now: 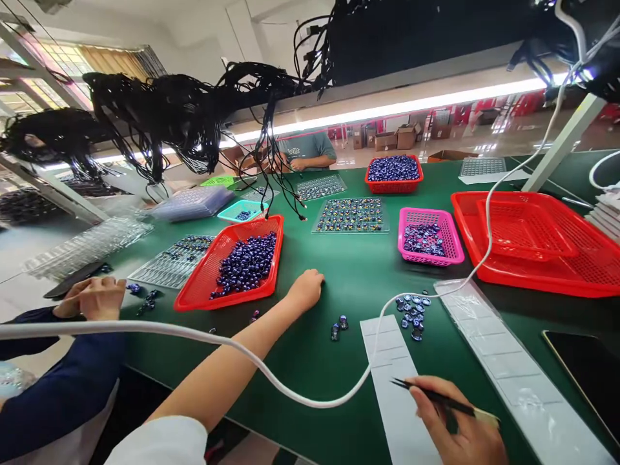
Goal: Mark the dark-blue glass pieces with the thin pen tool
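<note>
My right hand (462, 423) grips a pair of black tweezers (443, 397), their tips over a white strip (394, 374) marked with short dark lines. Beyond that strip lies a group of small shiny blue-purple round parts (411, 313). My left hand (307, 289) is closed on the green table, its fingers curled away from view; whatever they may hold is hidden. Two similar small parts (339, 327) lie between my hands. To the left of my left hand stands a red basket (278, 252) filled with glossy dark blue pieces.
A white cable (310, 403) loops across the foreground. On the right are a bagged strip (513, 374), a phone (586, 374), a pink basket (455, 242) and red trays (595, 258). A co-worker's hands (99, 297) work at the left. Black cables (194, 123) hang overhead.
</note>
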`<state>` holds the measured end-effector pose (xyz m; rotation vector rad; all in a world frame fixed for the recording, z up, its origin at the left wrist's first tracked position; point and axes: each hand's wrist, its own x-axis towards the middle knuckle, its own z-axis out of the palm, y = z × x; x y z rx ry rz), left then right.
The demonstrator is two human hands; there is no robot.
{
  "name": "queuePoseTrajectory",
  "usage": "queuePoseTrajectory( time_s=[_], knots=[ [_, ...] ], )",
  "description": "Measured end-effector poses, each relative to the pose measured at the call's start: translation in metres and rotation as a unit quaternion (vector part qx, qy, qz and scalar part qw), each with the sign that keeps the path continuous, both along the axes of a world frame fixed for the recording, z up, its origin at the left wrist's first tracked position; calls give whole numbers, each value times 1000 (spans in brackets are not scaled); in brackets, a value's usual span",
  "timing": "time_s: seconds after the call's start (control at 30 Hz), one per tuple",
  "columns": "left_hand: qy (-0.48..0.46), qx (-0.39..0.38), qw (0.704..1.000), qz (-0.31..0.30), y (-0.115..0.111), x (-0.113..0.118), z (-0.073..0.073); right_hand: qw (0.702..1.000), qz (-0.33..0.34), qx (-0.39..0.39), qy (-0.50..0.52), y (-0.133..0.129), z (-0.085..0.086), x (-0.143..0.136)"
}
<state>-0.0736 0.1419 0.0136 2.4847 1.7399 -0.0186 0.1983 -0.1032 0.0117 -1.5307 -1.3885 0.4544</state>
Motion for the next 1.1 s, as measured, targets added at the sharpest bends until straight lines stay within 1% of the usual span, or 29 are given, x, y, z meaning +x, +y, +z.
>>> queuePoseTrajectory(
  time_s=[0.07, 0.13, 0.2, 0.27, 0.33, 0.43, 0.53, 0.63, 0.7, 0.77, 0.87, 0.93, 1.0, 1.1],
  knots=[
    [-40, -2, 998, -43, -35, 10, -3, 1000, 21, 18, -3, 2, -1, 3],
    [-78, -6, 994, -77, -65, 18, -4, 999, 31, 34, -14, 3, -4, 6],
    [-112, -7, 989, -99, -88, 25, -5, 998, 39, 49, -26, 3, -7, 8],
    [-139, -6, 984, -109, -103, 29, -5, 997, 45, 51, -33, 4, -9, 8],
    [-171, -1, 979, -107, -112, 32, -3, 998, 44, 32, -31, 5, -10, 9],
    [-264, -4, 960, -96, -121, 38, 4, 999, 34, -18, -2, 7, -8, 9],
    [-358, -24, 929, -88, -123, 48, 16, 994, 22, -86, 59, 10, -4, 8],
    [-404, -45, 909, -90, -119, 60, 22, 979, 14, -152, 137, 14, -2, 8],
    [-409, -64, 905, -98, -118, 67, 20, 967, 15, -189, 171, 15, 0, 10],
    [-401, -71, 905, -122, -119, 71, 14, 960, 12, -212, 184, 14, 4, 12],
    [-362, -76, 912, -177, -127, 71, 5, 960, -12, -212, 181, 14, 13, 17],
    [-316, -92, 920, -211, -132, 69, 1, 963, -28, -204, 173, 17, 16, 18],
    [-262, -109, 927, -245, -135, 66, 1, 966, -29, -204, 159, 22, 14, 17],
    [-187, -122, 931, -290, -136, 64, 3, 968, -29, -207, 141, 31, 4, 14]
  ],
)
